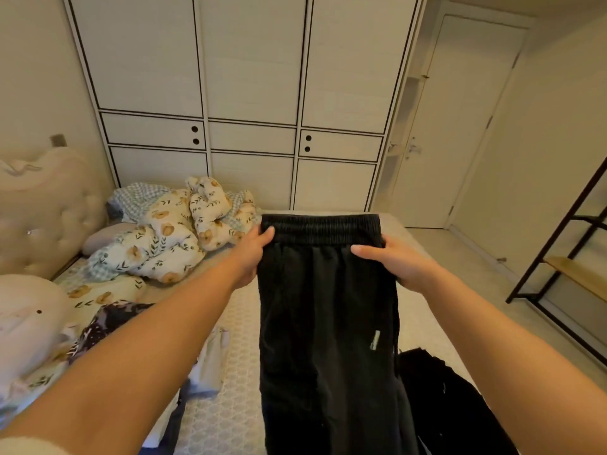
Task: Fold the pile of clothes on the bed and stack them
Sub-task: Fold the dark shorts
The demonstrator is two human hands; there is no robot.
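Bedroom, patterned mattress [230,326] mid-frame: your left hand [253,254] and right hand [391,261] each pinch a waistband corner of the black sweatpants [325,323], held up at centre frame. Legs hang unevenly toward lower frame, so they'll likely crease or snag the dark garment [440,395] at lower right when lowered.

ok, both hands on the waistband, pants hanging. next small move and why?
Probably lower the black pants flat onto the bare stretch of the bed. The left hand and right hand grip the waistband ends and the legs hang unfolded, so they likely need laying flat before folding.
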